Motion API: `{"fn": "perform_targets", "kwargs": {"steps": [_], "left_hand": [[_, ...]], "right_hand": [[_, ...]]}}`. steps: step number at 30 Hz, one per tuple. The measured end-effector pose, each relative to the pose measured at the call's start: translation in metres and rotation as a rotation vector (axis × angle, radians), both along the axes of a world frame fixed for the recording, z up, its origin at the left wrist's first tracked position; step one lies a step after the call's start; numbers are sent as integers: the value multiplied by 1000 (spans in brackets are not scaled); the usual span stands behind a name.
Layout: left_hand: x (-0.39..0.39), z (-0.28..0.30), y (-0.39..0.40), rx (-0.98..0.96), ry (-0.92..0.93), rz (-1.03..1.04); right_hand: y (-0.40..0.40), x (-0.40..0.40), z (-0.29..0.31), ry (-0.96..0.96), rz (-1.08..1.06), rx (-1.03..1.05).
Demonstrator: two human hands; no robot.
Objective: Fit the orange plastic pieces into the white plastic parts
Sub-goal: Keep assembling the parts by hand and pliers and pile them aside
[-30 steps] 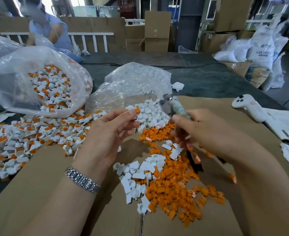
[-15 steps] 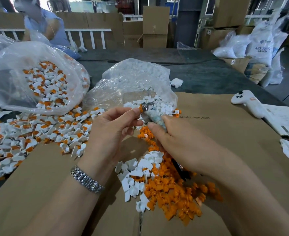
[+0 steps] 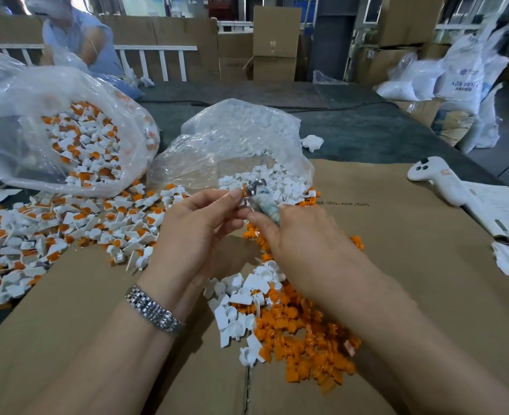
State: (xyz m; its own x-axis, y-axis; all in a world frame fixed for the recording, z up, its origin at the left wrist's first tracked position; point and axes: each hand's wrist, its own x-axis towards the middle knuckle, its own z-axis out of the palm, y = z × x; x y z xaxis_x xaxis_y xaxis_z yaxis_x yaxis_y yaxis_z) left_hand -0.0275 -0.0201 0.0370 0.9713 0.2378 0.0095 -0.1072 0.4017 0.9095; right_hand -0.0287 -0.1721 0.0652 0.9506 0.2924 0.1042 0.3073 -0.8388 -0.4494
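At your far left, a clear plastic bag (image 3: 37, 121) lies on its side, full of white parts with orange pieces already seated in them. More of these assembled parts (image 3: 67, 223) spill from its mouth across the dark table (image 3: 367, 133) and onto the left edge of the brown cardboard sheet (image 3: 397, 235) you work on.

Your left hand (image 3: 196, 229), with a metal watch band (image 3: 154, 313) on its wrist, is raised above the cardboard. Its thumb and forefinger pinch a small orange and white piece (image 3: 242, 194) at their tips; the piece is too small and too covered to make out how far the 2 halves are joined.

Touching that piece from the right is the metal head of a small tool (image 3: 262, 199), whose pale wrapped handle runs down into your right hand (image 3: 304, 235). That hand's fingers curl round the handle and grip it.

Behind your hands a second clear bag (image 3: 232, 145) lies open toward you, holding loose white parts (image 3: 277, 181). Below your hands, on the cardboard, a small heap of white parts (image 3: 235, 307) lies just beside a larger heap of loose orange pieces (image 3: 307, 339), the 2 heaps touching and partly mixed.

Farther right, a white handheld controller (image 3: 439, 178) lies at the cardboard's edge, near some papers (image 3: 499, 211).
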Motion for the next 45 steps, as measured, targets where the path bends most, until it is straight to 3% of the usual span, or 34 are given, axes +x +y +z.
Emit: {"fn": "perform_targets", "kwargs": {"steps": [6,12,24,31,37,45], "left_hand": [[-1,1,0,25,-40,21],[-2,1,-1,39,-47,103],[-3,-3,3,106,-45,62],[-4,3,5,111,-91,37],[-9,4,-3,323,-117,-46],[-12,1,-15,645,-194,7]], "right_hand": [[-5,6,2,-12,19,38],[-9,5,4,142,83,161],[-4,6,2,16,27,22],[-27,10,14,238,84,218],[-31,10,20,60,36,359],[-24,14,10,-83,27,219]]}}
